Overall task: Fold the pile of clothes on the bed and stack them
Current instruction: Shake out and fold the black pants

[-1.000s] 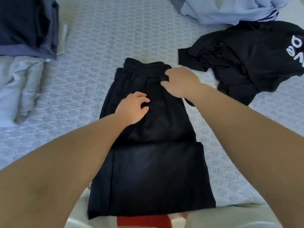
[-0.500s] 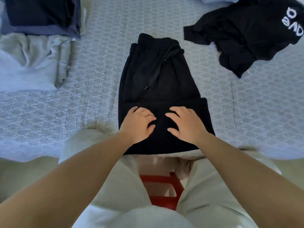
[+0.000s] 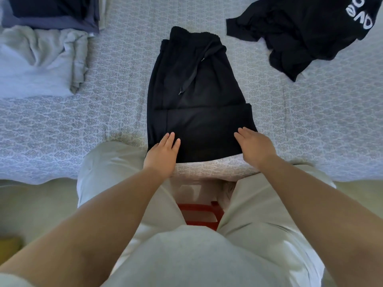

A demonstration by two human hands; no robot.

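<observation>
— Stack (image 3: 51, 15) first, far left at the top of the bed (image 3: 116, 125): dark folded things, with a pale grey garment (image 3: 39, 61) lying loosely just below them. Is that where this piece ends up?

— Likely, though that's my guess. Look at the middle now. Black trousers (image 3: 196, 96) lie flat on the bed, waistband away from the person, drawstring (image 3: 192, 73) trailing down the front, and a doubled layer at the near end.

— And the hands?

— Left hand (image 3: 163, 154) rests on the near left corner, fingers straight and together, pinching nothing. Right hand (image 3: 256, 148) lies on the near right corner the same way, flat and loose. Neither grip is closed on the cloth; both just press.

— So what makes the next fold a good one?

— I'd say smooth outward from the centre, then take both near corners at once and carry them up level to the waistband. Tucking that drawstring in beforehand would keep it from hanging out of the bundle. The right edge shows a small step where the layers don't match; squaring it now saves a crooked bundle.

— And on the far right?

— Black top (image 3: 306, 34) with white lettering, crumpled, well apart from the trousers, not yet folded.
</observation>
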